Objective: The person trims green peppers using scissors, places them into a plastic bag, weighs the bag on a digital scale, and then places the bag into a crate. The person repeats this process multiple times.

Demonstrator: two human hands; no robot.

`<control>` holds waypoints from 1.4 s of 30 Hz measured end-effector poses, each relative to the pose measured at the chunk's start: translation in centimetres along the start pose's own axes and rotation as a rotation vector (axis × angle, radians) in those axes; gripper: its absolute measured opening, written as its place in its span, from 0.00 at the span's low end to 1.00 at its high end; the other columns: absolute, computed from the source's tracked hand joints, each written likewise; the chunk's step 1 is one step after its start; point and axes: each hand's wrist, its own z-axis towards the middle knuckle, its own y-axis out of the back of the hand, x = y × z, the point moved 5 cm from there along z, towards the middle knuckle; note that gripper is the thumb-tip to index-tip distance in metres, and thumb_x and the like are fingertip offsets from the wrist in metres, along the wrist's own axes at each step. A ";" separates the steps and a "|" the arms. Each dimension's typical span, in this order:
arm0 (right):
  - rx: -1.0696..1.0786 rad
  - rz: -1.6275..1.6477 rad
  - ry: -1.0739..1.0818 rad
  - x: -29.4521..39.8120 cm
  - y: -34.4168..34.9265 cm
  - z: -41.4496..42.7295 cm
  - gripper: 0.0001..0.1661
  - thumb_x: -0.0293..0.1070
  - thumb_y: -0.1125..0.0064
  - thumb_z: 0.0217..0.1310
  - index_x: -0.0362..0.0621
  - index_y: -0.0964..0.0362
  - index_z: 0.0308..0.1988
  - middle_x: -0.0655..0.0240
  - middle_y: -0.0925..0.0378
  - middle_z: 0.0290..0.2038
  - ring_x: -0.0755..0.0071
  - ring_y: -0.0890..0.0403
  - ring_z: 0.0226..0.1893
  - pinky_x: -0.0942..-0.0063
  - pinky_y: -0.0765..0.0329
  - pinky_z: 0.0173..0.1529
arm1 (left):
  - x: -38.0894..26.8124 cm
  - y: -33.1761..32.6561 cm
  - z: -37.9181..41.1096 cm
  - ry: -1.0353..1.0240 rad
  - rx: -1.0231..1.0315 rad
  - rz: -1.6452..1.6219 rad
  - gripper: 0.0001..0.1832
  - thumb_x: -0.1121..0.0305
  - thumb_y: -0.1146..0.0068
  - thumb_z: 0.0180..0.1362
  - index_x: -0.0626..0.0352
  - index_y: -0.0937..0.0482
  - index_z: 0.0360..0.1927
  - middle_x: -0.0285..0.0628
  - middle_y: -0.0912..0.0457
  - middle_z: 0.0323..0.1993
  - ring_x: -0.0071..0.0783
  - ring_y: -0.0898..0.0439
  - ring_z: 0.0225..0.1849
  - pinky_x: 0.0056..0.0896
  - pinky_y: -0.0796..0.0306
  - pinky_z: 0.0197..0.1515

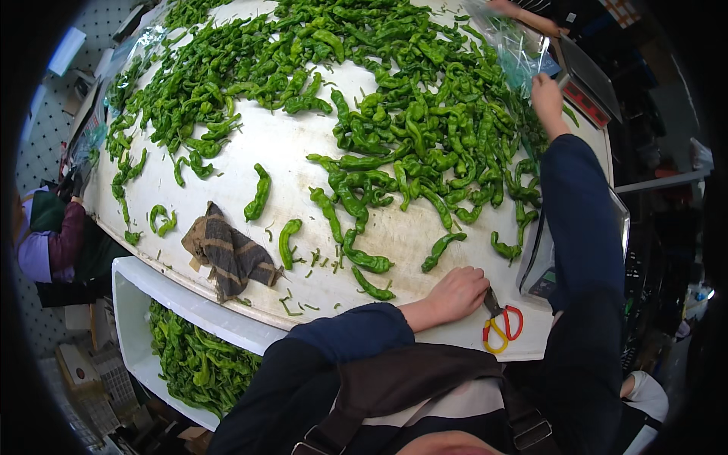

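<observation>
Green wrinkled peppers (421,131) lie heaped over a white table (273,136). My right hand (547,96) reaches out at the table's right side, its fingers closed on the edge of a clear plastic bag (512,51). Close to my body, my left hand (459,293) rests on the tabletop with its fingers curled; whether anything is under them cannot be seen. Beside it lie scissors (502,327) with red and yellow handles, their blades pointing at my fingers. A striped brown cloth (227,250) is crumpled on the left, near loose pepper stems (321,259).
Below the table's left edge stands a white bin (131,335) of peppers. A scale (586,102) with a red panel is at the right rim, near another person's arm (529,20). At the far left a person (57,239) is beside the table, near more plastic bags (133,54).
</observation>
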 end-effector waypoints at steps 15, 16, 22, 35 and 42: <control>0.059 1.343 -0.252 -4.9 24.5 4.5 0.12 0.38 0.58 0.79 0.48 0.29 0.51 0.63 0.18 0.45 0.66 0.18 0.46 0.64 0.21 0.50 | -0.3 -0.2 0.5 -0.021 0.026 0.032 0.06 0.71 0.41 0.57 0.60 0.19 0.36 0.45 0.23 0.32 0.48 0.23 0.40 0.47 0.28 0.45; 0.011 1.338 -0.277 -3.4 26.5 3.8 0.10 0.38 0.57 0.79 0.49 0.29 0.48 0.63 0.18 0.41 0.65 0.17 0.40 0.63 0.19 0.46 | -0.3 0.0 0.5 -0.023 0.022 0.036 0.05 0.71 0.41 0.57 0.60 0.19 0.36 0.45 0.23 0.32 0.48 0.23 0.40 0.47 0.28 0.45; 0.181 0.716 0.223 -5.4 37.3 -2.2 0.14 0.36 0.59 0.80 0.44 0.26 0.51 0.65 0.19 0.50 0.71 0.21 0.51 0.71 0.26 0.57 | -0.7 -0.3 0.7 -0.058 0.022 0.023 0.04 0.72 0.41 0.56 0.61 0.19 0.35 0.46 0.23 0.30 0.49 0.22 0.38 0.47 0.28 0.42; -0.250 0.485 -0.333 -8.8 33.6 -40.8 0.10 0.18 0.55 0.67 0.35 0.25 0.41 0.64 0.18 0.38 0.72 0.18 0.40 0.76 0.23 0.49 | -1.1 -1.0 0.8 -0.038 0.078 0.057 0.04 0.73 0.40 0.58 0.60 0.18 0.35 0.45 0.23 0.30 0.48 0.22 0.36 0.46 0.29 0.41; -0.001 0.840 -0.551 -4.6 27.2 -51.0 0.08 0.19 0.53 0.69 0.34 0.26 0.43 0.62 0.19 0.33 0.76 0.18 0.30 0.77 0.20 0.37 | -1.7 -1.2 0.6 -0.033 0.110 0.116 0.05 0.74 0.41 0.58 0.62 0.18 0.36 0.47 0.22 0.31 0.49 0.22 0.37 0.45 0.29 0.41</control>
